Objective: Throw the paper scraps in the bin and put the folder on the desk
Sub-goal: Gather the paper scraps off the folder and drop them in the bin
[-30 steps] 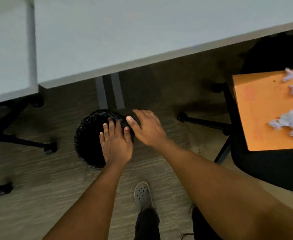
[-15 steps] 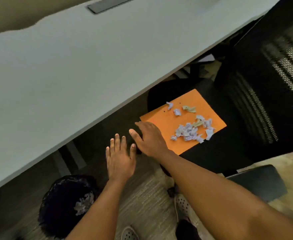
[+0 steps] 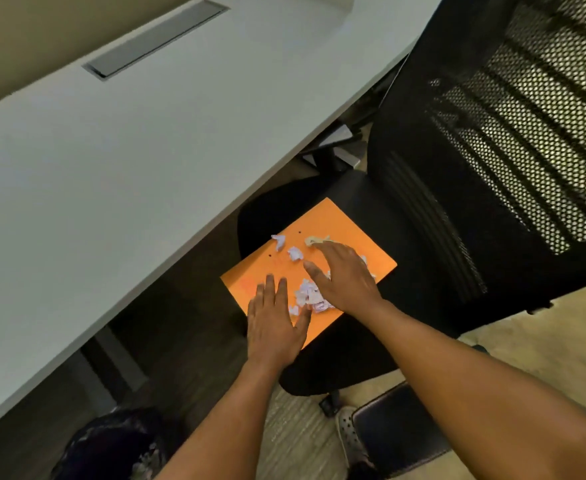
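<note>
Spreading left hand [image 3: 275, 323], right hand [image 3: 345, 277], over scraps [image 3: 307, 294]

Right hand [image 3: 345, 278] hides some paper scraps [image 3: 307, 294]; bin [image 3: 111, 448] cut off at bottom edge.

A black office chair seat [image 3: 371, 216] carries an orange folder [image 3: 340, 223], lying flat. White paper scraps [image 3: 307, 294] lie on the folder, most heaped between the left hand's fingers [image 3: 272, 289] and the right hand's fingers [image 3: 333, 254], a few just beyond the right fingertips.
</note>
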